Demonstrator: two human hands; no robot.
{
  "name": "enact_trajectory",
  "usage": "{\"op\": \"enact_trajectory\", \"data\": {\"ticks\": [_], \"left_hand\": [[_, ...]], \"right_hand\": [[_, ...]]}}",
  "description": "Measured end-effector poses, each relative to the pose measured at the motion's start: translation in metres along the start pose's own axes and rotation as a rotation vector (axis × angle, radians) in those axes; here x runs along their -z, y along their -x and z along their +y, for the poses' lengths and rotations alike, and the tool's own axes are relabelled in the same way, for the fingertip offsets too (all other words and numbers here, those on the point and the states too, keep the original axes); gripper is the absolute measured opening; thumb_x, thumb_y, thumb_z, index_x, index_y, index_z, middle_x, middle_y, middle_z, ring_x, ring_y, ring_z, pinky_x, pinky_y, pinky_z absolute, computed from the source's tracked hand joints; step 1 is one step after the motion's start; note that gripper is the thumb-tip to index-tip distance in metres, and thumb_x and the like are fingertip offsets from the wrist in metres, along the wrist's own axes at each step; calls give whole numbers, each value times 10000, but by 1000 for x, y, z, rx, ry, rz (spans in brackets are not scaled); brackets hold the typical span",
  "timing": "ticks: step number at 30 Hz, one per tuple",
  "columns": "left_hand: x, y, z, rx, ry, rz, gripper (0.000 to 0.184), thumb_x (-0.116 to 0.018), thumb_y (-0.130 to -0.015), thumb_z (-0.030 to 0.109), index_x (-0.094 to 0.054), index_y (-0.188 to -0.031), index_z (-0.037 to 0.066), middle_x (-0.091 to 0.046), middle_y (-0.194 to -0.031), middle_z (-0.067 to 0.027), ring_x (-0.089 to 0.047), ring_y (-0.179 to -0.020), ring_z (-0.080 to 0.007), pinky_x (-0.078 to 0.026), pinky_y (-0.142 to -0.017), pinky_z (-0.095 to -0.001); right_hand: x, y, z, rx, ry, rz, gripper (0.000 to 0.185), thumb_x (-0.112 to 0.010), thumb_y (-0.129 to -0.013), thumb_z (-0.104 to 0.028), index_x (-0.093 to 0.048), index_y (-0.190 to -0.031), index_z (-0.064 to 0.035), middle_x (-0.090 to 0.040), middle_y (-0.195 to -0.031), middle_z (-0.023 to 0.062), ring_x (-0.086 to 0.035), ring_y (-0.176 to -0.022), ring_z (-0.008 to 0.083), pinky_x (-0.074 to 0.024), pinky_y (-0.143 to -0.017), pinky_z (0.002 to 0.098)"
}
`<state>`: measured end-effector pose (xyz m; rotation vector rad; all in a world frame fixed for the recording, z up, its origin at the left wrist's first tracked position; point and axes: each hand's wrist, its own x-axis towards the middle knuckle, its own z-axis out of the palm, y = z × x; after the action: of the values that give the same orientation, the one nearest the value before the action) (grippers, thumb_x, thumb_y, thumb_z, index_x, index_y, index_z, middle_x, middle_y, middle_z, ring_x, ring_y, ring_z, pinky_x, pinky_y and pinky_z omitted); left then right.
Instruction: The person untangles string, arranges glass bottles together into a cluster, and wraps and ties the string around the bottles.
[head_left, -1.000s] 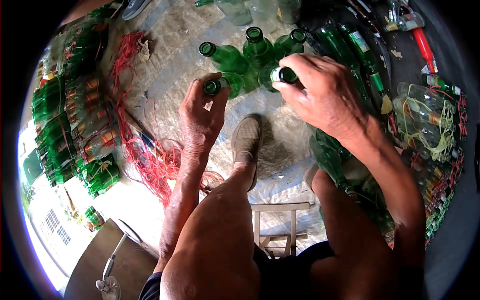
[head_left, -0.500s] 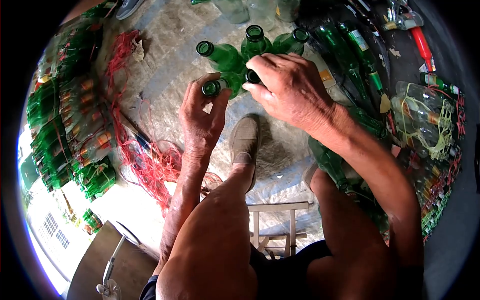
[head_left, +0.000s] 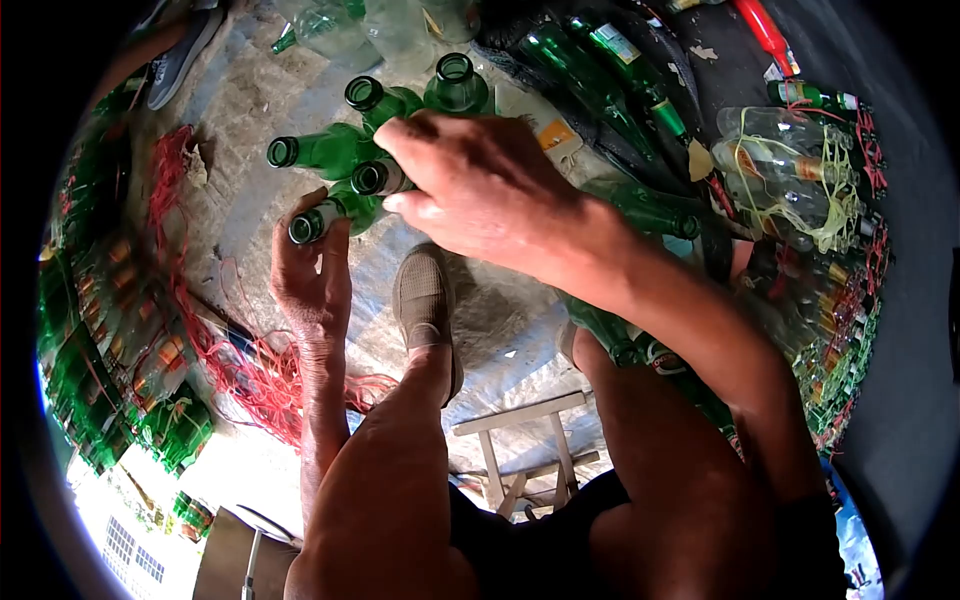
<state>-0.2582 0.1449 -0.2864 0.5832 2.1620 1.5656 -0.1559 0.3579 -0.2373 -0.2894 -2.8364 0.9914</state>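
My left hand [head_left: 314,262] has its thumb and fingers around the neck of a green bottle [head_left: 308,226] at the near left of a cluster of green bottles. The fingers of my right hand [head_left: 470,185] are at the neck of another green bottle [head_left: 371,178], just right of the first. Behind them a green bottle [head_left: 325,151] leans with its mouth to the left. A green bottle [head_left: 364,94] and another green bottle [head_left: 455,84] stand at the back, their lower parts hidden by my right hand.
Red twine [head_left: 250,375] lies tangled at the left, near bundled green bottles [head_left: 172,432]. Loose green bottles [head_left: 590,85] lie at the upper right, beside clear bottles tied with yellow string [head_left: 790,165]. A wooden stool [head_left: 520,415] is between my legs. A shoe [head_left: 183,58] shows at the upper left.
The view has shifted, so the bottles and hands appear further left. My right hand has brought its bottle leftward to the cluster. My left hand keeps its hold while its bottle tilts more.
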Motion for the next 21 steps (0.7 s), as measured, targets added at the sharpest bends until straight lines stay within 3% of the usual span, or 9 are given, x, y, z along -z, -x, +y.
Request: {"op": "enact_trajectory", "data": {"ticks": [5, 7, 11, 13, 14, 15, 17, 21], "left_hand": [[5, -1, 0, -19, -68, -17, 373, -682, -999, 6, -598, -1362, 1, -683, -1268, -100, -665, -1134, -169, -540, -982, -310], [1, 0, -3, -48, 10, -1, 368, -677, -1001, 3, -600, -1360, -1, -684, -1272, -107, -668, -1131, -164, -537, -975, -303], [2, -2, -4, -64, -14, -11, 363, -669, -1003, -7, -600, -1359, 2, -682, -1283, -105, -667, -1136, -166, -533, -982, -303], [3, -1, -5, -66, -19, -22, 363, -668, -1004, -7, -599, -1360, 3, -682, -1280, -103, -667, -1137, -166, -531, -982, -301], [3, -1, -5, -71, -17, -24, 363, -668, -1005, -5, -599, -1361, 3, -682, -1274, -102, -666, -1137, -165, -531, -982, -300], [3, -1, -5, -74, -16, -25, 364, -668, -1005, -4, -598, -1362, 2, -683, -1268, -101, -666, -1136, -165, -530, -981, -298], [2, -1, -4, -82, -11, -19, 364, -671, -1006, 3, -597, -1362, 0, -683, -1253, -101, -665, -1135, -166, -531, -981, -300], [1, -1, -3, -77, 2, -12, 361, -676, -1004, 7, -598, -1357, -6, -682, -1234, -104, -667, -1131, -166, -536, -977, -298]], "right_hand": [[66, 40, 23, -148, -103, 202, 276, -801, -884, -97, -701, -1117, 13, -687, -882, 92, -647, -695, 135, -529, -618, 296], [87, 55, 51, -286, -97, 292, 164, -762, -906, -104, -711, -1027, -5, -718, -853, 119, -687, -686, 219, -552, -640, 348], [100, 92, 145, -605, -30, 102, 183, -746, -907, -183, -720, -967, -12, -725, -810, 159, -719, -746, 269, -540, -681, 406], [88, 101, 181, -705, 111, -35, 237, -757, -879, -232, -716, -939, -6, -729, -836, 186, -727, -794, 336, -547, -722, 449], [78, 106, 197, -731, 196, -112, 268, -761, -862, -256, -718, -961, -11, -737, -855, 194, -724, -844, 403, -556, -761, 482], [73, 109, 198, -753, 173, -144, 305, -762, -850, -260, -703, -1024, -16, -740, -985, 217, -707, -967, 434, -557, -830, 510], [57, 115, 208, -651, 290, -155, 386, -773, -858, -257, -662, -1147, -25, -702, -1158, 227, -672, -1089, 439, -546, -902, 531], [33, 117, 222, -655, 422, -209, 456, -781, -876, -258, -611, -1231, -28, -651, -1262, 223, -638, -1159, 450, -532, -952, 542]]}}
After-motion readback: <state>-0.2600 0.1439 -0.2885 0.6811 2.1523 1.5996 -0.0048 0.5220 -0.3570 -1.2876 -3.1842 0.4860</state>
